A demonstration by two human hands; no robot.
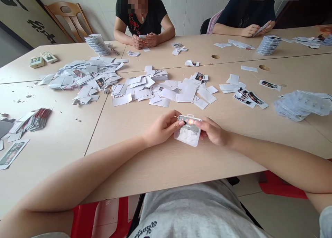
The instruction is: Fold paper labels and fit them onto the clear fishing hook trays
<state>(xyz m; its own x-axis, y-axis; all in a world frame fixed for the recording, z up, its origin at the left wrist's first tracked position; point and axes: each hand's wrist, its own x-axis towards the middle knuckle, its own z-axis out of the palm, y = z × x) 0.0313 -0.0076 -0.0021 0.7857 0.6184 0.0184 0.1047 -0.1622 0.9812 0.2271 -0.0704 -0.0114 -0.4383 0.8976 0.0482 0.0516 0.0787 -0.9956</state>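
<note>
My left hand (pixel 162 127) and my right hand (pixel 214 131) both pinch a clear plastic blister pack (pixel 187 136) just above the wooden table (pixel 155 162). A printed card (pixel 189 122) with a dark picture lies at the pack's top edge, under the fingertips of both hands. The fingers of each hand are curled closed on the pack's sides. A heap of white paper cards (pixel 160 89) lies on the table just beyond my hands.
A second paper heap (pixel 83 75) lies far left, with stacked packs (pixel 97 44) behind it. Clear packs (pixel 301 105) pile at the right, another stack (pixel 268 44) far right. Two people (pixel 144 20) sit opposite, handling cards. Printed cards (pixel 33 120) lie at my left.
</note>
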